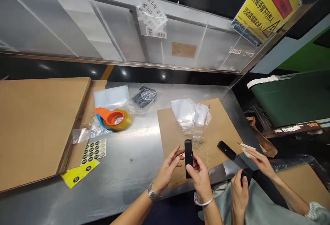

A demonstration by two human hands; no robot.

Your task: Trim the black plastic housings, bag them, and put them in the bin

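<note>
A narrow black rectangular device [188, 149] stands upright in my right hand [201, 177], whose thumb and fingers close around its lower part. My left hand [167, 166] is just left of the device with bent fingers near its side. A small whitish bit shows at those fingertips, too small to name. Both hands are over the cardboard sheet [167, 132] near the table's front edge. Beyond them on the sheet lies a bunch of clear plastic bags [187, 113]. Another black rectangular piece [227, 150] rests on the sheet to the right.
A co-worker's hands [263, 163] at the right hold a black object and a thin pale item. Stacked cardboard [38, 128] fills the left side. A tape roll with orange dispenser [116, 119], round-sticker sheet [94, 152], yellow strip [79, 173] and bagged black item [144, 97] lie on the metal table [139, 173].
</note>
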